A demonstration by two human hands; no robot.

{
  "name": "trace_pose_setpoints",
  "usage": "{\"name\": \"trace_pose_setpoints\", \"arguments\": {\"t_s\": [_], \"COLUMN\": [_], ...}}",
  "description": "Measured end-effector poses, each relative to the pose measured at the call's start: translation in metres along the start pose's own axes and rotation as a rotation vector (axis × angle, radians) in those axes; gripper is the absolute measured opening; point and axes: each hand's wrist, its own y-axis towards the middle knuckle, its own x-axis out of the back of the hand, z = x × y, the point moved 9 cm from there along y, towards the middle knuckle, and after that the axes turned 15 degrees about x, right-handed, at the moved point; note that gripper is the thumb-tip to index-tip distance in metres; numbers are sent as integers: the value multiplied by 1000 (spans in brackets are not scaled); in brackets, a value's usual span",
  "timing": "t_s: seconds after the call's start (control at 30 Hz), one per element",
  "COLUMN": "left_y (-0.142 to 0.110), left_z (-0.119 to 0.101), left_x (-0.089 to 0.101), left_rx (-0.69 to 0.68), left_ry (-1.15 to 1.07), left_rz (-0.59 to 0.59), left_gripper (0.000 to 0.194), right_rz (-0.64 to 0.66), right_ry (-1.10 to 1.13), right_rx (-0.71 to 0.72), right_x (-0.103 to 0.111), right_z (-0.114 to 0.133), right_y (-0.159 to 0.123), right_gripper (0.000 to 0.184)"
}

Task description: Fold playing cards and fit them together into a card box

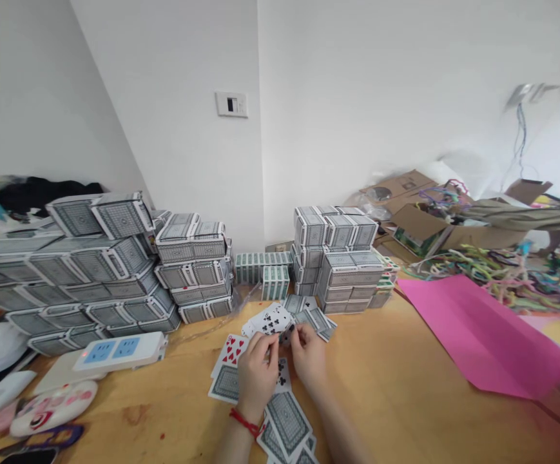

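Note:
My left hand point(259, 370), with a red string bracelet point(243, 422) at its wrist, pinches the edge of a small playing card point(287, 334). On the card's other side, the fingertips of my right hand point(307, 351) are closed on it too; the fingers hide most of it. Just beyond lie spread playing cards point(266, 319), some face up with clubs, others face down. Beside my left hand are a nine of hearts point(231, 350) and a face-down card point(225, 384). More face-down cards point(288, 422) lie loosely below, between my forearms.
Blocks built from cards stand stacked at left point(110, 264), centre-left point(193, 258) and right point(347, 270). Green card-edge blocks point(263, 265) sit between. A power strip point(121, 351) lies left, a pink sheet point(482, 335) right. Cardboard boxes point(424, 229) and colourful strands point(497, 270) fill the back right.

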Motion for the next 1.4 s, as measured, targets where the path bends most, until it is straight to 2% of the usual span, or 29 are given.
{"name": "trace_pose_setpoints", "arguments": {"t_s": [0.1, 0.2, 0.3, 0.43, 0.6, 0.77, 0.93, 1.13, 1.3, 1.4], "left_y": [0, 1, 3, 3, 2, 2, 2, 1, 1, 2], "left_z": [0, 1, 1, 2, 2, 1, 1, 4, 3, 2], "left_x": [2, 5, 5, 5, 5, 5, 4, 3, 4, 4], "left_rx": [8, 28, 36, 34, 28, 25, 23, 8, 4, 8], "left_ry": [-12, -43, -55, -42, -41, -29, -35, -26, -38, -31], "left_rz": [-14, -34, -36, -37, -35, -43, -31, -36, -40, -31], "left_gripper": [12, 12, 12, 12, 13, 13, 12, 12, 12, 12], "right_rz": [-21, 42, 62, 14, 38, 16, 32, 17, 59, 56], "right_ry": [38, 105, 47, -54, -14, -94, -40, -86, 18, -26], "right_rx": [-1, 6, 26, 47, 44, 63, 64, 57, 16, 21], "right_x": [0, -5, -5, -2, -6, -4, -7, -6, -11, -9], "right_z": [2, 4, 6, 7, 6, 4, 3, 6, 3, 4], "right_y": [0, 3, 2, -1, -1, -2, -2, -3, -2, -2], "right_gripper": [21, 21, 23, 24, 21, 22, 18, 19, 17, 18]}}
